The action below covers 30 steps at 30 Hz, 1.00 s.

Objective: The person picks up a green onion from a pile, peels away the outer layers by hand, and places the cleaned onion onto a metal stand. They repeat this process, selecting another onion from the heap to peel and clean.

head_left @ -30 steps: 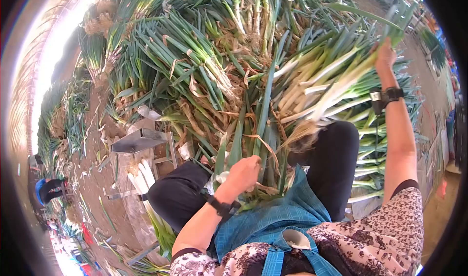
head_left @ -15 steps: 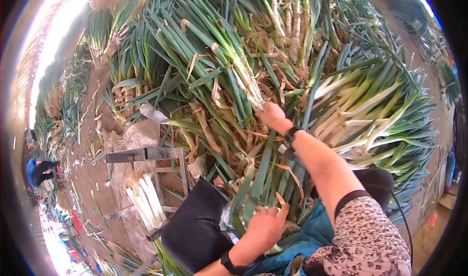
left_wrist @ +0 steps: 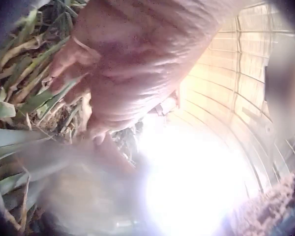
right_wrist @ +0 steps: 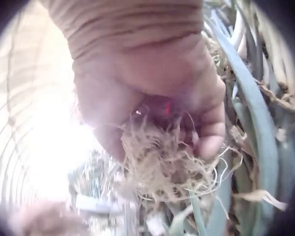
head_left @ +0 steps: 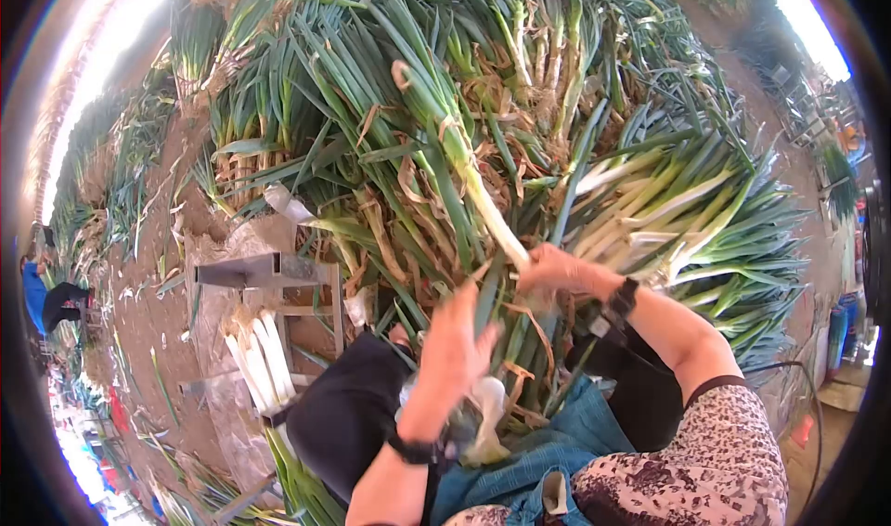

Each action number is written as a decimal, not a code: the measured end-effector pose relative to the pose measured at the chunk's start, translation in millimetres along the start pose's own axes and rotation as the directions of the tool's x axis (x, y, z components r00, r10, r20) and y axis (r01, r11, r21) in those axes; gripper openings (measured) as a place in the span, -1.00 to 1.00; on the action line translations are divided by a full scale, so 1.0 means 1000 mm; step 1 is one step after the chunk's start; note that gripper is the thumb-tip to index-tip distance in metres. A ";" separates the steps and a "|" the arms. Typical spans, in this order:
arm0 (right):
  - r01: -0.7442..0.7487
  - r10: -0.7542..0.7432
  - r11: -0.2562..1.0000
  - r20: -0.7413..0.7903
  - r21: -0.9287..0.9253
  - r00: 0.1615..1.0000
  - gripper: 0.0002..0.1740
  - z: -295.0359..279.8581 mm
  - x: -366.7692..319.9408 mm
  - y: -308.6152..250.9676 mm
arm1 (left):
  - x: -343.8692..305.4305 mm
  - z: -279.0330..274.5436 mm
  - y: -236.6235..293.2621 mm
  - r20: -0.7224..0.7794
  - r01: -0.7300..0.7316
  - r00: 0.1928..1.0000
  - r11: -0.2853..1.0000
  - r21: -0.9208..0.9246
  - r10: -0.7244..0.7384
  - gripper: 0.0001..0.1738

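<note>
Over the heap of Welsh onions point(head_left: 320, 168), the right hand point(head_left: 555, 273) grips one Welsh onion point(head_left: 492, 215) around its lower end; fibrous roots point(right_wrist: 160, 164) protrude from the grasp. Near it, the left hand point(head_left: 450, 354), blurred, has fingers extended and thumb spread.

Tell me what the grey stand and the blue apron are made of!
The stand looks like metal, probably steel: grey, smooth, straight-edged, with a dull shine. The apron seems to be matte cloth, fibre unclear: it lies in soft folds.

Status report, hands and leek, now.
Right hand grips leek by its root end. Left hand loose, apparently empty. Long leaves crowd close, nothing plainly blocking.
</note>
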State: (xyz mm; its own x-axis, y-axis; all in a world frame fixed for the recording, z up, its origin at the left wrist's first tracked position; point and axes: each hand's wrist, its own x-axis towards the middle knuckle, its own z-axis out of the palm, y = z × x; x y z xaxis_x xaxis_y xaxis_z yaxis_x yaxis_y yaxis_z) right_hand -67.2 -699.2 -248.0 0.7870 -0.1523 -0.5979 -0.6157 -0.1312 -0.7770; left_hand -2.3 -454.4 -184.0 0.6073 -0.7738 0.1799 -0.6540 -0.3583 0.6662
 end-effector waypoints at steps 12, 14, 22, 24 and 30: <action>0.025 -0.067 0.992 0.342 0.127 0.937 -0.45 0.125 -0.202 0.045 | 0.006 0.108 -0.031 0.630 0.493 0.642 -0.394 -0.776 -0.437 -0.69; -0.213 0.178 0.935 0.145 0.284 0.973 -0.32 0.106 -0.158 0.033 | -0.005 0.105 -0.024 0.666 0.528 0.616 -0.407 -0.745 -0.420 -0.71; 0.048 -0.086 0.996 -0.680 -0.075 0.728 -0.56 0.107 -0.066 0.009 | 0.001 0.086 -0.011 0.592 0.432 0.637 -0.407 -0.805 -0.494 -0.73; 0.111 0.125 0.937 -0.616 0.331 0.778 -0.62 0.116 -0.072 0.029 | 0.005 0.099 -0.022 0.577 0.375 0.651 -0.451 -0.810 -0.494 -0.73; 0.114 -0.108 0.938 -0.037 0.327 0.993 -0.62 0.124 -0.211 0.042 | 0.014 0.093 0.005 0.532 0.267 0.675 -0.503 -0.822 -0.512 -0.76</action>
State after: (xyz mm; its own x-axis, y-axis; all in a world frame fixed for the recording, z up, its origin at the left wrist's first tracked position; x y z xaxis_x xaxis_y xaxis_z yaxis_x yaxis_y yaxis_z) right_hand -253.8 -551.5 -179.1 0.8467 -0.1735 -0.5029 -0.4748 0.1802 -0.8615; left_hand -38.7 -516.0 -245.4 0.5047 -0.6166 -0.6042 0.8616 0.4033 0.3082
